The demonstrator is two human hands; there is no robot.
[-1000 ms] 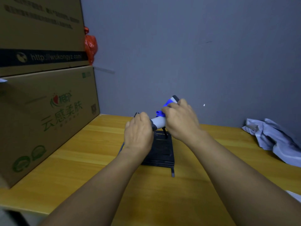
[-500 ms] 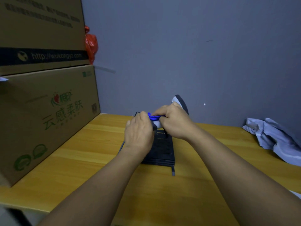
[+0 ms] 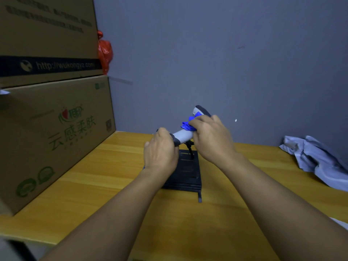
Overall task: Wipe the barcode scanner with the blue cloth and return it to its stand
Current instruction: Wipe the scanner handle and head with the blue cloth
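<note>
A grey and black barcode scanner (image 3: 183, 135) is held above the table, tilted up to the right. My left hand (image 3: 161, 150) grips the lower end of its handle. My right hand (image 3: 211, 137) presses a bunched blue cloth (image 3: 187, 125) against the upper part of the scanner, near its head (image 3: 200, 110). Under both hands a black stand (image 3: 188, 174) sits on the wooden table (image 3: 94, 178), its thin upright partly hidden by my right hand.
Two stacked cardboard boxes (image 3: 52, 129) fill the left side of the table. A red plastic bag (image 3: 105, 51) hangs behind them. A crumpled grey-blue cloth (image 3: 316, 159) lies at the right by the grey wall.
My right hand has slid the blue cloth back up the scanner toward its head, after rubbing down toward my left hand. My left hand has kept its grip on the handle.
</note>
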